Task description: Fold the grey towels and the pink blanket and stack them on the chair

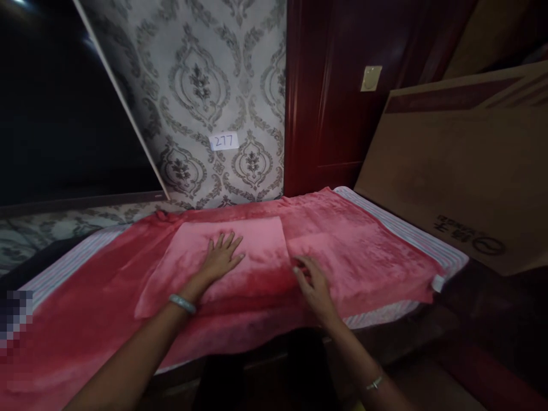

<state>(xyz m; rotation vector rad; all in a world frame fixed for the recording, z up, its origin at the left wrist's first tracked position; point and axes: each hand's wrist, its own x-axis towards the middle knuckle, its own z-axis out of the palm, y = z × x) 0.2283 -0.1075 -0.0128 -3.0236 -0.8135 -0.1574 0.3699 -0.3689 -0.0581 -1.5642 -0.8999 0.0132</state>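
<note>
A folded pink plush cloth (pixel 261 240) lies on a larger red-pink plush blanket (pixel 368 245), which is spread over the surface before me. Flat on the folded cloth rests my left hand (pixel 221 260), its fingers spread and a bangle around the wrist. My right hand (pixel 315 286) is beside the cloth's right edge, low over the blanket. Its fingers are loosely bent, with the thumb apart and nothing visible between them. Whether its fingertips touch the edge, I cannot tell.
Striped fabric (pixel 402 228) shows under the blanket at both ends. A large cardboard box (pixel 462 165) leans at the right. A dark screen (pixel 72 108) stands at the left. Behind are patterned wallpaper (pixel 201 85) with a "277" label (pixel 224 141) and a dark red panel (pixel 325 103).
</note>
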